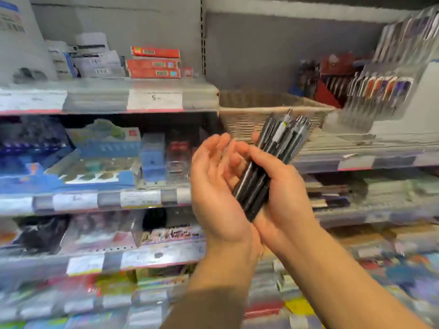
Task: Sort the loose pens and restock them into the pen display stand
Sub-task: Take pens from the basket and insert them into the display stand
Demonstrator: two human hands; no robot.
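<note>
Right hand (282, 186) wraps its fingers round a bundle of black pens (268, 162), tips tilted up toward the wicker basket (240, 115). Left hand (213, 186) lies spread, palm cupped beside the bundle.

Grey metal shop shelving (261, 51) fills the view, with a slotted upright (203, 39) dividing two bays. On the left, tiered shelves carry price labels (154, 99) on their front strips, red boxes (154, 65) on the top tier and blue packaged goods (99, 160) below. A wicker basket (249, 115) sits on the right bay's shelf, under even, shadowless light.
</note>
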